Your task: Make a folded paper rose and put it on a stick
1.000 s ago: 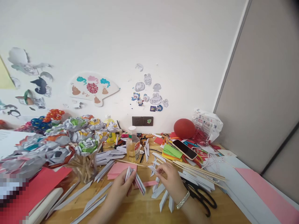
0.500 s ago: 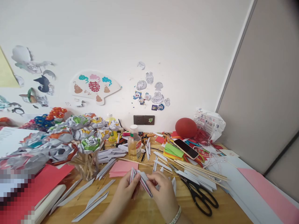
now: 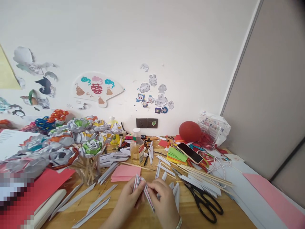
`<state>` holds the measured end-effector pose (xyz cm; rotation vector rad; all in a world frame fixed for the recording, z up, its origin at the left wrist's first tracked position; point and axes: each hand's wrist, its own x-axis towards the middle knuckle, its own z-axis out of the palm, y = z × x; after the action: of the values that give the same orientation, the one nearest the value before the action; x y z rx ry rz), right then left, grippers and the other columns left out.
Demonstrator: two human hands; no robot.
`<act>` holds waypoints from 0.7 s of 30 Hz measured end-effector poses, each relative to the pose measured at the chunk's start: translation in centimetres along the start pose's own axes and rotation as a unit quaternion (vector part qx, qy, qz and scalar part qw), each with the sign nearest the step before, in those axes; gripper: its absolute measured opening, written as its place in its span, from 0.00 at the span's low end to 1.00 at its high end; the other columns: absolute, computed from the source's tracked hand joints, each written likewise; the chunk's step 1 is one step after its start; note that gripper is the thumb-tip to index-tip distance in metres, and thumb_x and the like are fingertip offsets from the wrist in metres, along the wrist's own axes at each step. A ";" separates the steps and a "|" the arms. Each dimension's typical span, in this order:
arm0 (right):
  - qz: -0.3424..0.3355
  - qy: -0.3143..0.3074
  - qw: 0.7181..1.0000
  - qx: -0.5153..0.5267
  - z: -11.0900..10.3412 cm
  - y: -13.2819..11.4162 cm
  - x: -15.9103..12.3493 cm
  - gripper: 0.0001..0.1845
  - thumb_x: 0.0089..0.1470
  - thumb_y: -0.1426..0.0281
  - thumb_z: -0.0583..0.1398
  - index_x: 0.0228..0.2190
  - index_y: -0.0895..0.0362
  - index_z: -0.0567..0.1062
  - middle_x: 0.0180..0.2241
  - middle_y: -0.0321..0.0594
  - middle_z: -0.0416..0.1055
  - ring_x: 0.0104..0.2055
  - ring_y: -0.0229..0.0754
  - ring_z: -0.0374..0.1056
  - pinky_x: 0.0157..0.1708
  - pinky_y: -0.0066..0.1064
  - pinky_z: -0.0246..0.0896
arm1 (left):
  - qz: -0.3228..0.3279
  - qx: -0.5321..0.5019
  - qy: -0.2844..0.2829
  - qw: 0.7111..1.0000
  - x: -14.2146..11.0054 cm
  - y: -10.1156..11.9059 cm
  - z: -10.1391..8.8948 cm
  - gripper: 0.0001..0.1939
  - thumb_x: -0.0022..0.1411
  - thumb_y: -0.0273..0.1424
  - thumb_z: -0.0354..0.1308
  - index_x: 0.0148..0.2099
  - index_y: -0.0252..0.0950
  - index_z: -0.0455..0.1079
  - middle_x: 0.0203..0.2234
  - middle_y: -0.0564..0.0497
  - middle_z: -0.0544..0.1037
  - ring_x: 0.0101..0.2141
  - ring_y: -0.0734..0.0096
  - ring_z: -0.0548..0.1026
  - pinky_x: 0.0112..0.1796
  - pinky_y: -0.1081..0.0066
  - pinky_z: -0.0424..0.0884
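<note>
A bundle of folded paper (image 3: 149, 199), white with thin dark and reddish stripes along its layered edges, is held between both hands above the table's front. My left hand (image 3: 130, 192) is closed around its left part, thumb on top, and a pointed fold sticks up past the fingers. My right hand (image 3: 164, 194) pinches the right part near the top, its fingertips partly hidden. Close behind lies a stack of pink paper squares (image 3: 126, 172). Folded white paper pieces (image 3: 176, 194) lie just right of my right hand, and long white strips (image 3: 95, 206) lie to the left.
Black-handled scissors (image 3: 205, 203) lie to the right, beside thin wooden sticks (image 3: 207, 175). A clear glue bottle (image 3: 137, 149) stands behind the pink stack. A phone (image 3: 190, 152) rests on coloured paper. Paper flowers (image 3: 92, 146) crowd the left; a red balloon (image 3: 190, 131) sits at the back.
My right hand has turned slightly, its fingers shifting over the upper part of the folded paper. The bundle's right part now hangs steeper. My left hand keeps its grip.
</note>
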<state>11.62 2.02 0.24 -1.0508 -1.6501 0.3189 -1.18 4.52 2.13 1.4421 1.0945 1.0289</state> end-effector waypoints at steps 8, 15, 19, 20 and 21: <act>-0.034 -0.131 0.987 0.083 -1.2 -1.3 0.1 0.20 0.62 0.68 0.49 0.54 0.52 0.66 0.39 0.43 0.72 0.41 0.43 0.68 0.44 0.33 0.62 | -0.065 -0.042 0.025 0.997 1.2 -0.7 -2.1 0.30 0.48 0.59 0.49 0.14 0.38 0.56 0.03 0.59 0.57 0.06 0.83 0.51 0.11 0.78 0.45; 0.003 -0.179 0.966 0.185 -0.4 -0.8 -0.3 0.23 0.61 0.62 0.49 0.57 0.53 0.63 0.31 0.39 0.71 0.28 0.39 0.65 0.31 0.28 0.65 | -0.021 -0.129 0.053 0.990 1.4 0.3 -2.4 0.25 0.47 0.52 0.57 0.36 0.38 0.61 0.05 0.64 0.64 0.06 0.83 0.49 0.10 0.82 0.42; 0.026 -0.188 0.962 0.196 -0.2 -1.2 -0.2 0.23 0.61 0.61 0.48 0.54 0.54 0.67 0.31 0.40 0.70 0.29 0.40 0.65 0.29 0.28 0.64 | -0.018 -0.136 0.055 0.989 1.4 -0.2 -2.1 0.25 0.46 0.54 0.57 0.34 0.40 0.56 0.04 0.65 0.63 0.05 0.82 0.51 0.09 0.83 0.43; 0.021 -0.186 0.967 0.174 -0.3 -1.4 -0.1 0.22 0.62 0.61 0.47 0.52 0.54 0.69 0.31 0.41 0.70 0.31 0.40 0.65 0.32 0.29 0.64 | -0.012 -0.138 0.060 0.989 1.3 -0.3 -2.0 0.25 0.46 0.55 0.57 0.34 0.40 0.56 0.04 0.65 0.63 0.05 0.83 0.51 0.09 0.83 0.44; 0.015 -0.184 0.971 0.152 -0.4 -1.6 0.0 0.22 0.62 0.61 0.46 0.49 0.55 0.71 0.31 0.41 0.70 0.33 0.42 0.66 0.34 0.30 0.64 | -0.006 -0.138 0.064 0.988 1.3 -0.4 -1.9 0.26 0.46 0.55 0.57 0.33 0.40 0.56 0.04 0.65 0.63 0.06 0.83 0.51 0.09 0.83 0.45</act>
<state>11.22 0.99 1.44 -0.8155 -1.8382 0.8005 -2.82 6.24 2.04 1.1600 1.0048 1.2253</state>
